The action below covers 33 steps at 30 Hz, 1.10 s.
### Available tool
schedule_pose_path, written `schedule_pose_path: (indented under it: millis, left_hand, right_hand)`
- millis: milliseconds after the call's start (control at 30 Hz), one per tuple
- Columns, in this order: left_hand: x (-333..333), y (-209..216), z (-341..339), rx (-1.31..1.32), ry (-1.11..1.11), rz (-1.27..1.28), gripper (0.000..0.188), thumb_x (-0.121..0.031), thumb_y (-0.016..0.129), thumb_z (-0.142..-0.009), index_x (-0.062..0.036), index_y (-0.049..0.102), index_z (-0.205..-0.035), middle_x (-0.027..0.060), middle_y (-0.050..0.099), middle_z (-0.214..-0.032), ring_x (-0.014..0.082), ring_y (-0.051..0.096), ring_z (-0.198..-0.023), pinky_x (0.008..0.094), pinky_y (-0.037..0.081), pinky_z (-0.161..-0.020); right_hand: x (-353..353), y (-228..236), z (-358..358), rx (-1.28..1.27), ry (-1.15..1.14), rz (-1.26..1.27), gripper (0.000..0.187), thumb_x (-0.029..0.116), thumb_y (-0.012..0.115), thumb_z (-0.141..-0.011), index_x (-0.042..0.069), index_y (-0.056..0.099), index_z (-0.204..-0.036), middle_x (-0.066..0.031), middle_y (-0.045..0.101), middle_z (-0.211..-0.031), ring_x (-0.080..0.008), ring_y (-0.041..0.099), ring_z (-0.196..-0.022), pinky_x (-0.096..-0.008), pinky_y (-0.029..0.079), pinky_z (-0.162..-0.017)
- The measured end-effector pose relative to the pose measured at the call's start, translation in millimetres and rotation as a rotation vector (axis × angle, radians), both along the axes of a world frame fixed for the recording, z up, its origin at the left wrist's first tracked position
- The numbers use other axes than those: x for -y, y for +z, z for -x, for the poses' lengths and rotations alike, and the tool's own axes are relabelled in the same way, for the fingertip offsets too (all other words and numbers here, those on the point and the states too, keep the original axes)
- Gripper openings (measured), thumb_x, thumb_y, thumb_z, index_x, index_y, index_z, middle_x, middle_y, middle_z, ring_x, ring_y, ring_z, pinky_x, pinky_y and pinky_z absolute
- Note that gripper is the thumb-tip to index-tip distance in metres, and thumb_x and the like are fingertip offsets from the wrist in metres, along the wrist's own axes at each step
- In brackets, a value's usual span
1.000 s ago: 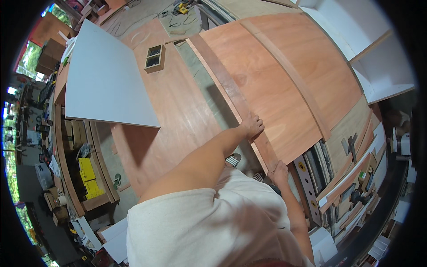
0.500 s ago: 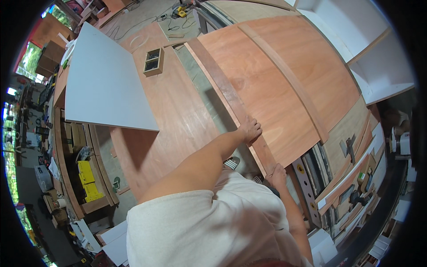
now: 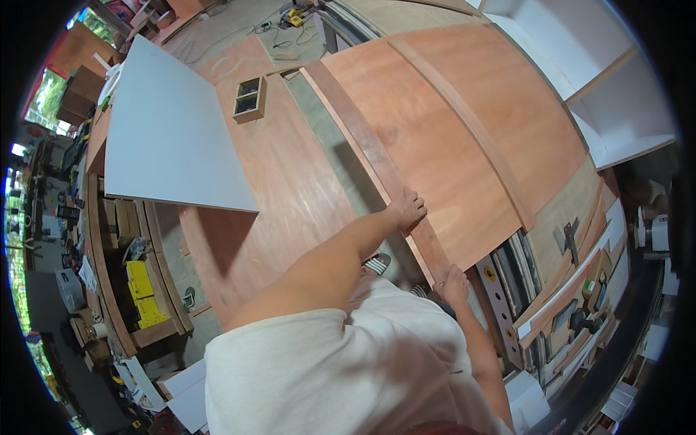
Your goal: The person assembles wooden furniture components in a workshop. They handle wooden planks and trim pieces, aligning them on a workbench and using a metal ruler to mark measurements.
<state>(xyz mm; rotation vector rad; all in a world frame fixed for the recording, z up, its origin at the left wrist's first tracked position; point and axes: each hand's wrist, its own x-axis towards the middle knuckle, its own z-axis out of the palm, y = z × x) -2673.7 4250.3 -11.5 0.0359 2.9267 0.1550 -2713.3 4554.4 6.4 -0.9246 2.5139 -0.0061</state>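
A long, flat wooden strip (image 3: 355,130) lies along the left edge of a large plywood sheet (image 3: 457,109). My left hand (image 3: 408,210) is closed over this strip, part way along its near half, with the thumb side hidden. At the strip's near end, my right hand (image 3: 453,286) grips the corner, fingers curled on top. A second, narrower wooden strip (image 3: 464,119) rests across the sheet, roughly parallel to the first.
Left of a gap stands a plywood-topped table (image 3: 290,174) bearing a small two-compartment wooden box (image 3: 250,99) and an upright white panel (image 3: 174,130). Yellow boxes (image 3: 145,293) sit in a shelf at left. Right are a white cabinet (image 3: 631,101), a metal square (image 3: 570,239) and offcuts.
Almost nothing differs. Both hands keep their hold on the wooden strip, which appears to have shifted very slightly, if at all.
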Motion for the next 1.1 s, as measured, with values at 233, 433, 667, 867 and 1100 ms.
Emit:
schedule_pose_path:
  millis: [233, 433, 667, 867, 1100]
  left_hand:
    - [-3, -10, 7, 0.025, 0.022, -0.029, 0.082, -0.043, 0.087, -0.058, -0.0192, 0.055, -0.129, 0.0041, 0.052, -0.132, 0.0319, 0.038, -0.133, 0.064, 0.035, -0.098]
    - [0, 8, -4, 0.049, 0.085, -0.145, 0.092, -0.035, 0.088, -0.062, -0.0243, 0.042, -0.141, 0.007, 0.04, -0.146, 0.0377, 0.026, -0.144, 0.0689, 0.027, -0.107]
    - [-24, 3, -52, -0.234, 0.571, -0.149, 0.102, -0.034, 0.084, -0.071, -0.0163, 0.026, -0.153, 0.0245, 0.024, -0.156, 0.0481, 0.023, -0.143, 0.068, 0.025, -0.109]
    - [-78, -41, -134, 0.185, 1.129, -0.412, 0.082, -0.042, 0.073, -0.083, -0.0039, 0.04, -0.147, 0.0327, 0.042, -0.144, 0.0459, 0.038, -0.137, 0.0525, 0.035, -0.11]
    - [-216, -171, -212, 0.503, 0.912, -1.148, 0.075, -0.055, 0.03, -0.103, 0.0106, 0.052, -0.133, 0.0257, 0.058, -0.132, 0.0336, 0.055, -0.123, 0.038, 0.039, -0.106]
  right_hand:
    - [-14, 11, 6, 0.105, -0.072, -0.01, 0.115, 0.029, 0.088, -0.064, -0.001, 0.021, -0.152, -0.0268, 0.055, -0.131, -0.0421, 0.054, -0.12, -0.0506, 0.044, -0.1]
    - [-110, 1, -3, 0.302, -0.55, 0.188, 0.099, 0.028, 0.081, -0.074, 0.005, 0.025, -0.152, -0.0263, 0.06, -0.121, -0.0375, 0.061, -0.11, -0.0428, 0.049, -0.094]
    - [-309, -83, -114, 0.282, -0.793, 0.022, 0.074, 0.035, 0.073, -0.08, -0.004, 0.048, -0.138, -0.0271, 0.059, -0.128, -0.0367, 0.058, -0.118, -0.0412, 0.044, -0.103]
    - [-356, -105, -147, 0.521, -0.958, 0.077, 0.069, 0.035, 0.073, -0.081, -0.004, 0.05, -0.134, -0.0252, 0.06, -0.121, -0.0349, 0.059, -0.111, -0.0411, 0.045, -0.098]
    - [-388, -112, -105, 0.641, -0.912, 0.253, 0.064, 0.034, 0.072, -0.081, -0.004, 0.053, -0.128, -0.0229, 0.062, -0.114, -0.0327, 0.06, -0.103, -0.041, 0.046, -0.093]
